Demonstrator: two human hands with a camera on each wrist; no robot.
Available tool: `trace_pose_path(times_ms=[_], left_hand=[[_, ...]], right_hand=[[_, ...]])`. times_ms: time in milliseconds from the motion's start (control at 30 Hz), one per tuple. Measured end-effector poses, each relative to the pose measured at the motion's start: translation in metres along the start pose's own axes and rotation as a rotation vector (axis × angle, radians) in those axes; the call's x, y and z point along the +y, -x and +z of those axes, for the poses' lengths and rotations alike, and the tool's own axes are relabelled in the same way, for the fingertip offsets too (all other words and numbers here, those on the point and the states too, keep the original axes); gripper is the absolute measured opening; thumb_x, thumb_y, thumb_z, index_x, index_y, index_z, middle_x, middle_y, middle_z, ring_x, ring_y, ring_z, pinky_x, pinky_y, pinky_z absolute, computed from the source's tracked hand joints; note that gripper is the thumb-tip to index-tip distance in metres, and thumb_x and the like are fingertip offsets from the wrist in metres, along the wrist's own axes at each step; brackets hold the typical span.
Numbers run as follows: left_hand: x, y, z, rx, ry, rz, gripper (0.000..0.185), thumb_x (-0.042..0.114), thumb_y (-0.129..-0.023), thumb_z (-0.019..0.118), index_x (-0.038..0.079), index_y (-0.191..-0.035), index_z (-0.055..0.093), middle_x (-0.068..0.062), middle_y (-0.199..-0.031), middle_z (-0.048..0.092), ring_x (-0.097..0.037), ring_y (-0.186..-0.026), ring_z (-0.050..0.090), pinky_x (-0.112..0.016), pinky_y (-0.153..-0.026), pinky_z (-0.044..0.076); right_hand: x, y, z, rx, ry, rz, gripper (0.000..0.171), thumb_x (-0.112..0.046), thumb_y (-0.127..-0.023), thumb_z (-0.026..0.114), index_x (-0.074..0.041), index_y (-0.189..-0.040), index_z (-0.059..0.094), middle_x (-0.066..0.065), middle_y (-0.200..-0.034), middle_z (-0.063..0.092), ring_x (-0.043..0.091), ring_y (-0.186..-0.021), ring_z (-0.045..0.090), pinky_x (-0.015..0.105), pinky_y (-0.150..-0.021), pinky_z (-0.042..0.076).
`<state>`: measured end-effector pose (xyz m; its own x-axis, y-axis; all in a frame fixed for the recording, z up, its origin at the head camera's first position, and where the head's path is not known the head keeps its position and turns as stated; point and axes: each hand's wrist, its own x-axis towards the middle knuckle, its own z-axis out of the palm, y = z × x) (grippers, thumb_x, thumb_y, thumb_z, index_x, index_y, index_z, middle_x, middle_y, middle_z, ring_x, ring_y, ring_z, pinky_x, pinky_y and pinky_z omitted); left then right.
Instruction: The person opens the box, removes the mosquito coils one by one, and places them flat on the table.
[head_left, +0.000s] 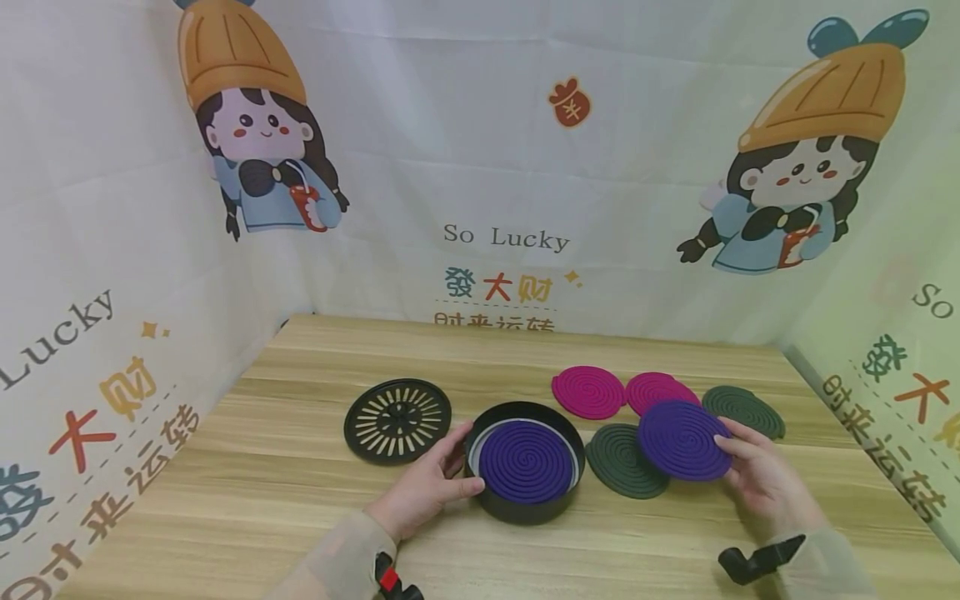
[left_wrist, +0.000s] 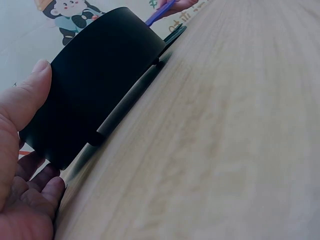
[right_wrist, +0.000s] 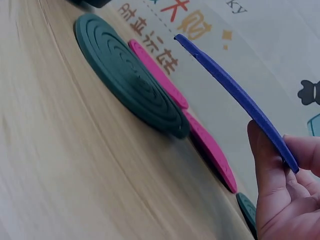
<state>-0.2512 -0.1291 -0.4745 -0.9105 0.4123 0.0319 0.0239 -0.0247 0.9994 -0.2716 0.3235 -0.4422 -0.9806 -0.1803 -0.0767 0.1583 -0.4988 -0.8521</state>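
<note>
Nearest on the wooden table (head_left: 247,500), the left hand (head_left: 423,487) is curled round the left wall of a round black holder (head_left: 525,507), with the thumb laid against its near side and the fingers wrapped behind; in the left wrist view the thumb (left_wrist: 25,100) is seen pressed flat on the dark wall. A purple spiral coil (head_left: 526,460) is seated flat inside the holder, ringed by a pale liner.

To the right, at about the same depth, a second purple coil (head_left: 683,439) is pinched at its right edge by the right hand (head_left: 765,479), thumb beneath and fingers on top. It is held tilted above the table, as the right wrist view shows, and its left edge overlaps a dark green coil (head_left: 624,461) lying flat just right of the holder.

Further back on the left, a black slotted lid (head_left: 397,420) is laid flat, apart from the holder. Further back on the right, two magenta coils (head_left: 588,392) (head_left: 660,389) are set side by side, and another dark green coil (head_left: 744,411) is placed to their right. A printed cartoon backdrop (head_left: 480,167) is hung behind the table.
</note>
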Motion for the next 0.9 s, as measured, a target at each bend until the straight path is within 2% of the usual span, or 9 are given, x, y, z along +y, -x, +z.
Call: trace_pose_path(times_ms=[433, 900], left_hand=[[0.0, 0.0, 0.0, -0.001, 0.001, 0.004, 0.089, 0.007, -0.084, 0.073, 0.002, -0.153, 0.016, -0.022, -0.157, 0.015, -0.037, -0.144, 0.015, -0.044, -0.116, 0.019], [0.0, 0.0, 0.0, -0.008, 0.019, -0.008, 0.09, 0.008, -0.085, 0.072, 0.004, -0.153, 0.014, -0.021, -0.158, 0.013, -0.037, -0.144, 0.013, -0.044, -0.115, 0.021]], right_hand=[[-0.007, 0.014, -0.03, 0.097, 0.049, 0.05, 0.033, 0.004, -0.097, 0.049, -0.022, -0.093, 0.069, -0.005, -0.094, 0.068, 0.008, -0.083, 0.065, 0.02, -0.071, 0.055], [-0.011, 0.022, -0.04, 0.178, 0.107, 0.113, 0.035, 0.003, -0.097, 0.049, -0.024, -0.085, 0.069, -0.01, -0.09, 0.068, 0.004, -0.083, 0.064, 0.02, -0.074, 0.055]])
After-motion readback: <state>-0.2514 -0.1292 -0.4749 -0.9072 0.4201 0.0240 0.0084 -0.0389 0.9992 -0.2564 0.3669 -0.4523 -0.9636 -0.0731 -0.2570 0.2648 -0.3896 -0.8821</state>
